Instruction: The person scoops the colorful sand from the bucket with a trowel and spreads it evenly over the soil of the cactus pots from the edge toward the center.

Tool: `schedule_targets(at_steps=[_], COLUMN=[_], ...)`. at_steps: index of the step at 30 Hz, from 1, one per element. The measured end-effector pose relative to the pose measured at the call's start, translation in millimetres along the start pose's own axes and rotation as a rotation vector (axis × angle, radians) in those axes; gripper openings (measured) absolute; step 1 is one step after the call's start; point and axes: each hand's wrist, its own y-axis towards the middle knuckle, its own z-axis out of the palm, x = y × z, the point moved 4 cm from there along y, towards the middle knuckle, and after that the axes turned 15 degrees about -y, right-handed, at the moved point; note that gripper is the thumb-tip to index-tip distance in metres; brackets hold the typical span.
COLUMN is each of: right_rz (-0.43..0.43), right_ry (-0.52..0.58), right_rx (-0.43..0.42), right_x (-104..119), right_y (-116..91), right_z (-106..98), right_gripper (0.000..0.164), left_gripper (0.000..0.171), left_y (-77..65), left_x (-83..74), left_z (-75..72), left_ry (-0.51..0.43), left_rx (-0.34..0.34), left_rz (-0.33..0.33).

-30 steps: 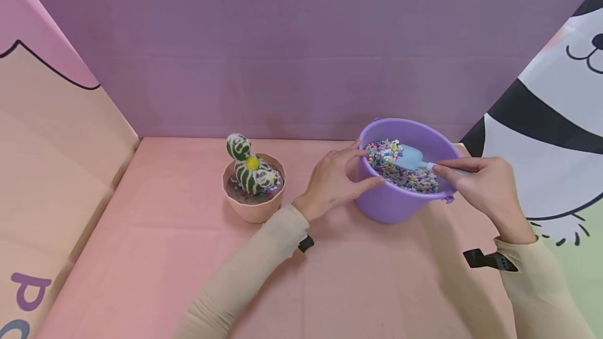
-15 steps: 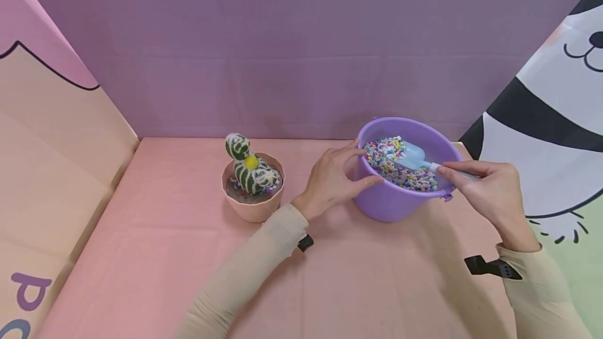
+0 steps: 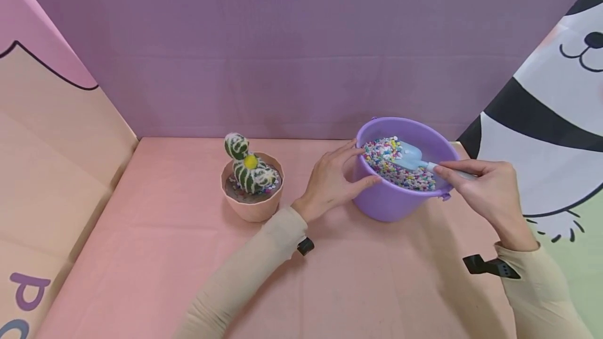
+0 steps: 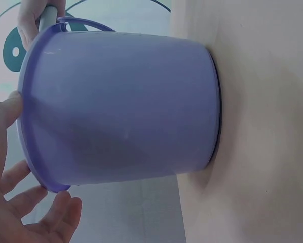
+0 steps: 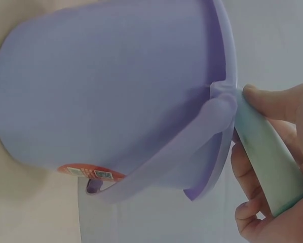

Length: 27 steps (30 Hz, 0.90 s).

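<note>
My right hand grips the pale handle of a light blue toy shovel. The shovel's blade lies inside the purple bucket, with small multicoloured pebbles on it and around it. My left hand lies spread along the bucket's left rim, thumb and some fingertips touching it. In the left wrist view the thumb sits on the rim. The right wrist view shows the handle between thumb and fingers near the rim; the blade is hidden there.
A felt cactus with a yellow flower stands in a peach pot left of the left hand. The bucket's handle hangs down its right side. A purple backdrop rises behind the pink tabletop.
The shovel blade and right hand have shifted slightly within and beside the bucket, with pebbles staying on the blade. My left hand has stayed at the rim.
</note>
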Motion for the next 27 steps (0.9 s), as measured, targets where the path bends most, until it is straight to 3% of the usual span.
schedule_targets(at_steps=[12, 27], right_rz=[0.004, -0.029], right_ry=[0.034, 0.079], right_rx=[0.034, 0.036], right_x=[12.1, 27.6], right_y=[-6.0, -13.9], right_z=[0.0, 7.8], right_gripper=[0.033, 0.03], left_gripper=[0.071, 0.069], left_y=[-7.8, -26.6], left_x=[-5.0, 0.5], left_z=[-6.4, -20.6], left_ry=[0.05, 0.053], left_rx=[0.001, -0.014], left_rz=[0.064, -0.031])
